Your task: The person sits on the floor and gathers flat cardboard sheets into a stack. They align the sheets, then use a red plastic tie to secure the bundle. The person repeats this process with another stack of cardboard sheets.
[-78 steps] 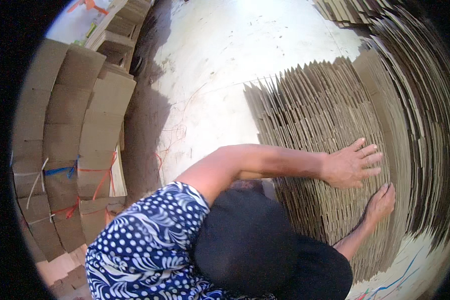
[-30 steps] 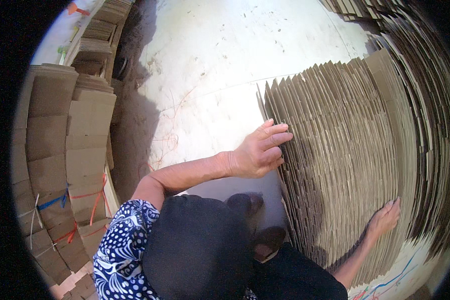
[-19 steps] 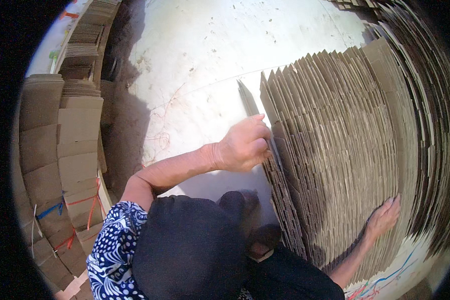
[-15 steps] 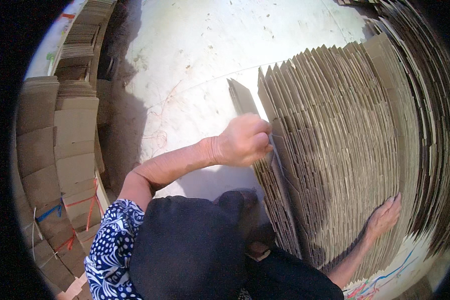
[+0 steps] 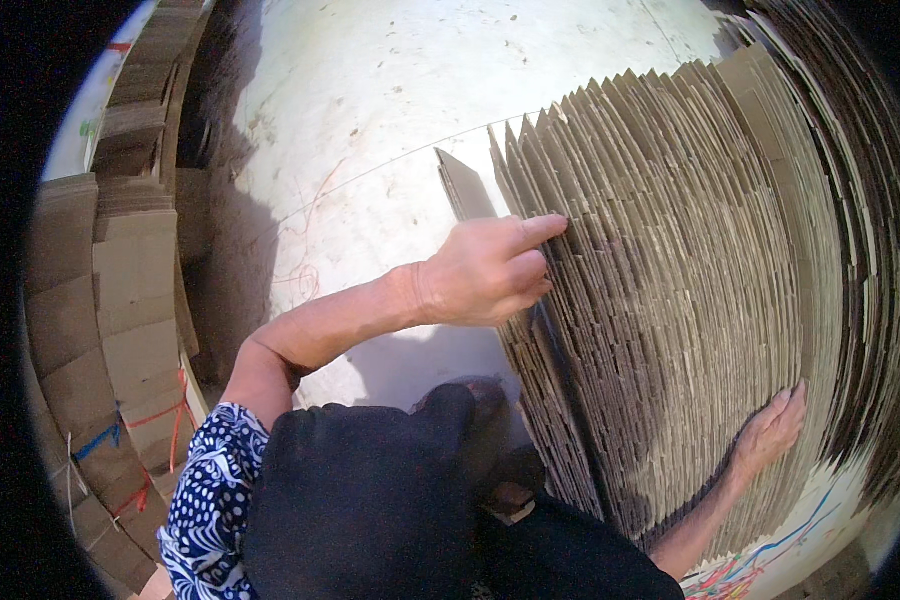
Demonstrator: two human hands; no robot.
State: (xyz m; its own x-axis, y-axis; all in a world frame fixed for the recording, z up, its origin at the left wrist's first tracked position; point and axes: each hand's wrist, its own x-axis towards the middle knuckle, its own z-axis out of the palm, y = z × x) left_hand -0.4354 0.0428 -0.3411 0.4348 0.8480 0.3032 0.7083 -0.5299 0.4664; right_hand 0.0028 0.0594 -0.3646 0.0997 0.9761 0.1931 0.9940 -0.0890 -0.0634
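Observation:
A long row of flattened cardboard boxes (image 5: 670, 270) stands on edge to my right, packed tightly together. My left hand (image 5: 490, 270) is over the row's near-left edge, its index finger stretched out to the tops of the sheets. The other fingers of that hand are curled, and nothing shows in it. Lying flat with fingers extended, my right hand (image 5: 773, 430) rests against the row's far right part. A smaller bunch of cardboard sheets (image 5: 545, 410) leans left of a dark gap, partly under my left wrist.
Stacked cardboard (image 5: 135, 270) lines the left side, with red and blue ties on it. Darker cardboard stacks (image 5: 870, 230) stand at the far right. Coloured strings (image 5: 740, 575) lie at the lower right on the pale floor (image 5: 370, 90).
My left index finger has straightened from a closed fist and now reaches the sheet edges. A dark gap has widened between the small bunch and the main row. My right hand stays put.

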